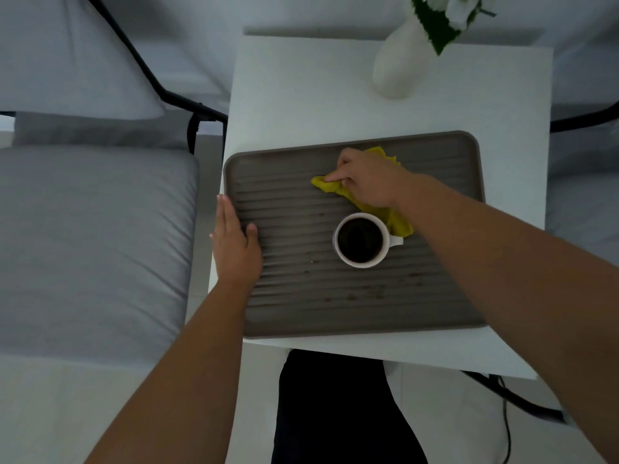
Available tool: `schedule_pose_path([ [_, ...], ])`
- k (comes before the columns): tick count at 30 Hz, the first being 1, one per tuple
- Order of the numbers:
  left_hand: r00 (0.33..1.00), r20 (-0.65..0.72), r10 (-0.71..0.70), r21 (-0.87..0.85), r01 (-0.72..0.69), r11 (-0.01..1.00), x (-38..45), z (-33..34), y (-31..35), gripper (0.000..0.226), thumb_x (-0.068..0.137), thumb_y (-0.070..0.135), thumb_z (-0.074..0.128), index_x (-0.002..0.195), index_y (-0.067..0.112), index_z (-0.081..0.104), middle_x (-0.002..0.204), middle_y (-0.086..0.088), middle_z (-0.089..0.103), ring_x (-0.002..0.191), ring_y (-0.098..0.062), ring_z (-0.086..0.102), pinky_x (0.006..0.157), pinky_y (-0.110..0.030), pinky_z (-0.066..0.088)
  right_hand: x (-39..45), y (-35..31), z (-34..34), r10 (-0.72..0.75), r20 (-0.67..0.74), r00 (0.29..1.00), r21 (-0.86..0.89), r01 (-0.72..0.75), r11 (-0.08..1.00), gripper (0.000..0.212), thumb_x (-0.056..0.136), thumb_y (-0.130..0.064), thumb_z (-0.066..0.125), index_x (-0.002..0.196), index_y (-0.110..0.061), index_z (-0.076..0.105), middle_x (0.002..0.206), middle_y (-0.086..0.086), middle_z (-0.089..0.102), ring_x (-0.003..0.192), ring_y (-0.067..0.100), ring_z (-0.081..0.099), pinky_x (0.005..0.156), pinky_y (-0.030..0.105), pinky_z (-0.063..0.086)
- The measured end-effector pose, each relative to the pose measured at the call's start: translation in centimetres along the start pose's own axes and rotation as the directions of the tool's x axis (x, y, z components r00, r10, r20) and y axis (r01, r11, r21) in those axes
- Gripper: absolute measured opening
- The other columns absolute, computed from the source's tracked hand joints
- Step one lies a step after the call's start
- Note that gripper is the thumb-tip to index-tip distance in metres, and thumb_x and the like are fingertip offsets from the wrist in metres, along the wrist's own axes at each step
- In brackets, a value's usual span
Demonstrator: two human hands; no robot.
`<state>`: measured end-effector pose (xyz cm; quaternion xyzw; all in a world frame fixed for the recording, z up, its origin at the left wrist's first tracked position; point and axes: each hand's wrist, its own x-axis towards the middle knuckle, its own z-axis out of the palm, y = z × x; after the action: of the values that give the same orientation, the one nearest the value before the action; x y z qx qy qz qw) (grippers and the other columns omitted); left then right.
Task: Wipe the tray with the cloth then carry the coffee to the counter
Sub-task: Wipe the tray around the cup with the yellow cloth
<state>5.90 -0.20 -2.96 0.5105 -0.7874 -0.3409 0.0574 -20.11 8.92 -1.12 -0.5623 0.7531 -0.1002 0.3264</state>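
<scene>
From the head view, the wiping step is in hand: the right hand point(366, 182) has its fingers curled around the yellow cloth point(326, 185) and presses it on the far middle of the ribbed grey tray point(288, 296), which lies on the white counter point(301, 95). The left hand point(234, 242) rests flat, fingers straight, on the tray's left rim to steady it. The coffee cup point(361, 240) stands on the tray, just beside the cloth's trailing end. Brown specks near the front edge look not yet wiped, so I judge the next strokes must come toward the person and pass around the cup without knocking it.
</scene>
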Motion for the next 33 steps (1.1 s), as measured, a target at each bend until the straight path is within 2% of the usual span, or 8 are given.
schedule_pose_path([
  [4,1.000,-0.012,0.000,0.013,0.000,1.000,0.0,0.2,-0.3,0.066,0.098,0.009,0.041,0.153,0.016,0.004,0.161,-0.006,0.011,0.146,-0.023,0.017,0.120,-0.049,0.008,-2.1,2.5,-1.1,0.079,-0.024,0.997,-0.017,-0.080,0.997,0.033,0.093,-0.010,0.047,0.123,-0.015,0.062,0.121,0.017,0.051,0.110,0.033,0.053,0.091,0.032,0.038],
  [8,1.000,-0.014,-0.012,-0.006,0.012,1.000,0.0,0.1,-0.4,0.062,0.101,0.015,0.038,0.153,0.017,0.006,0.160,-0.007,0.016,0.146,-0.023,0.017,0.119,-0.048,0.002,-5.5,5.9,-2.5,0.213,-0.078,0.974,-0.025,-0.215,0.976,0.032,0.093,-0.021,0.047,0.119,-0.016,0.065,0.115,0.018,0.052,0.103,0.034,0.055,0.092,0.041,0.043],
  [12,1.000,-0.007,-0.003,0.026,0.004,1.000,0.0,0.3,-0.4,0.063,0.101,0.017,0.038,0.153,0.019,0.003,0.160,-0.007,0.015,0.146,-0.024,0.018,0.117,-0.050,0.001,-6.6,6.7,-2.6,0.259,-0.117,0.959,-0.043,-0.265,0.963,0.030,0.092,-0.014,0.051,0.117,-0.016,0.066,0.116,0.016,0.053,0.103,0.035,0.055,0.087,0.038,0.044],
  [15,1.000,0.002,-0.011,0.054,0.011,0.998,0.1,0.4,-0.3,0.065,0.100,0.018,0.038,0.153,0.020,0.001,0.160,-0.007,0.013,0.145,-0.025,0.019,0.117,-0.051,0.001,-4.2,4.3,-1.8,0.185,-0.099,0.978,-0.062,-0.192,0.979,0.032,0.091,-0.028,0.047,0.113,-0.022,0.069,0.117,0.010,0.055,0.103,0.034,0.056,0.090,0.040,0.044],
  [18,1.000,0.011,-0.019,0.061,0.019,0.998,0.1,0.2,-0.3,0.065,0.100,0.017,0.039,0.153,0.018,0.001,0.160,-0.007,0.011,0.146,-0.025,0.017,0.117,-0.051,0.000,-0.3,0.9,-0.5,0.022,-0.027,0.999,-0.110,-0.025,0.994,0.032,0.091,-0.014,0.051,0.118,-0.024,0.066,0.121,0.010,0.053,0.105,0.031,0.056,0.089,0.033,0.042],
  [23,1.000,0.014,-0.026,0.073,0.025,0.997,0.0,0.3,-0.2,0.066,0.099,0.017,0.040,0.153,0.018,0.001,0.160,-0.007,0.012,0.145,-0.025,0.018,0.116,-0.053,0.002,4.9,-5.0,0.7,-0.153,0.077,0.985,-0.269,0.168,0.948,0.036,0.098,-0.030,0.036,0.127,-0.033,0.056,0.123,0.009,0.049,0.107,0.030,0.054,0.085,0.032,0.042],
  [28,1.000,0.007,-0.007,0.098,0.007,0.995,0.1,0.4,-0.6,0.065,0.099,0.016,0.039,0.153,0.016,0.003,0.161,-0.004,0.010,0.147,-0.024,0.013,0.116,-0.056,0.005,7.9,-8.1,1.6,-0.165,0.180,0.970,-0.283,0.211,0.936,0.036,0.095,-0.027,0.044,0.127,-0.012,0.052,0.121,0.013,0.054,0.108,0.030,0.055,0.075,0.028,0.036],
  [33,1.000,-0.013,-0.027,0.139,0.028,0.990,0.1,0.8,-0.6,0.064,0.099,0.019,0.037,0.153,0.019,0.002,0.160,-0.003,0.011,0.147,-0.025,0.012,0.116,-0.056,0.006,5.6,-5.3,0.6,-0.123,0.155,0.980,-0.242,0.159,0.957,0.030,0.089,-0.038,0.055,0.106,-0.013,0.057,0.106,0.009,0.064,0.099,0.029,0.061,0.079,0.035,0.050],
])
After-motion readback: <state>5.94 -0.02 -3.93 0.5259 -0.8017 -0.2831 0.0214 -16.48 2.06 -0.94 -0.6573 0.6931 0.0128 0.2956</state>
